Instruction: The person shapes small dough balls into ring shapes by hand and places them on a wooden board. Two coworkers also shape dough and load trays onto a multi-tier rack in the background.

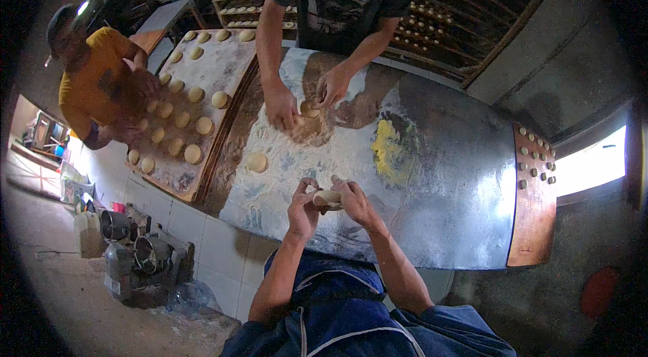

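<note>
Between my two hands, above the near edge of the floured metal table, is a piece of dough. My left hand grips its left side, with the thumb and fingers bent around it. The fingers of my right hand press on its right side. A round dough ball rests on the flour to the left of my hands. Beyond my hands and to the right, a yellow smear lies on the metal surface.
Across the table a person in a dark shirt works another dough piece. On the left, a person in a yellow shirt stands by a wooden board with several dough balls. Another board with small pieces is at right. Racks stand behind.
</note>
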The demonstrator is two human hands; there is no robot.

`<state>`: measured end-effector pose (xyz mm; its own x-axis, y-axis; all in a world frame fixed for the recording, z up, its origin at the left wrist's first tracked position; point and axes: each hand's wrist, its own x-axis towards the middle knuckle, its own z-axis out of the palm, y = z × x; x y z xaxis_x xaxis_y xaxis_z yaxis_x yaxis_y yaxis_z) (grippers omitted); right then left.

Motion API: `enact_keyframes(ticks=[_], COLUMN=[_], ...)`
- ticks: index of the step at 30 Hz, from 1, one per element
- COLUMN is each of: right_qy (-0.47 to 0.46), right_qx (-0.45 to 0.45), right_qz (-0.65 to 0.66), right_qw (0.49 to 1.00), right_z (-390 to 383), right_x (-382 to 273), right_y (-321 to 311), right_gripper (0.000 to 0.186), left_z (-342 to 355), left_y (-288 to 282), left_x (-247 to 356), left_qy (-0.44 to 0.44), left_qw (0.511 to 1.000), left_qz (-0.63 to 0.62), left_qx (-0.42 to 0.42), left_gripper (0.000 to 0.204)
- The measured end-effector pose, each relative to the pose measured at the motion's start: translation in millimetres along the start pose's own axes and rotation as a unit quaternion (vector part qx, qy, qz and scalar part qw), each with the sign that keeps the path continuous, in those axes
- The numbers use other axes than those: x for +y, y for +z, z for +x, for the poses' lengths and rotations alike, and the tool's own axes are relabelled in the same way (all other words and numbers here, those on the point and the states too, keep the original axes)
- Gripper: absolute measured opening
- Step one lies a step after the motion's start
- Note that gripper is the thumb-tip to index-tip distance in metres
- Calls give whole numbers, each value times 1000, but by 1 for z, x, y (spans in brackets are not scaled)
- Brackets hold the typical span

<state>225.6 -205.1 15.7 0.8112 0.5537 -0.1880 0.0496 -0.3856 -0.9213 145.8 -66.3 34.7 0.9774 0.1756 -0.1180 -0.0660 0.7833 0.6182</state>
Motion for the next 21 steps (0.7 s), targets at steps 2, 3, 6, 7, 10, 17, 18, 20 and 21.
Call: enact_keyframes(ticks=[2, 3, 6, 7, 10, 17, 18, 20, 21], right_qy=[64, 55, 151, 201, 174, 203, 208, 203, 190], right_qx=[-2, -13, -85, -118, -2, 96, 91, 79, 73], right_qz=[320, 383, 274, 183, 102, 164, 200, 276, 318], right_qw=[945, 922, 946, 955, 979, 960, 953, 936, 926], right_z=[4, 0, -8, -10, -18, -26, -25, -27, -29], right_x=[13, 8, -16, -27, -56, 6, 7, 10, 12], right_y=[7, 6, -6, -9, -4, 22, 25, 29, 29], right_gripper=[54, 59, 61, 60, 63, 67, 68, 68, 68], left_z=[1, 2, 2, 4, -1, -1, -2, -11, -10], left_y=[-8, 0, 15, 10, 9, -7, -7, -10, -13], left_x=[-6, -10, -7, -14, -41, -44, -49, -54, -53], left_qy=[14, 50, 55, 142, 61, 118, 147, 16, -4], left_qw=[995, 991, 923, 833, 945, 824, 806, 974, 978], left_qz=[102, 118, 374, 531, 257, 534, 549, 136, 63], left_qx=[11, 50, 68, 68, 192, 151, 163, 182, 199], left_gripper=[28, 30, 31, 30, 31, 29, 29, 36, 37])
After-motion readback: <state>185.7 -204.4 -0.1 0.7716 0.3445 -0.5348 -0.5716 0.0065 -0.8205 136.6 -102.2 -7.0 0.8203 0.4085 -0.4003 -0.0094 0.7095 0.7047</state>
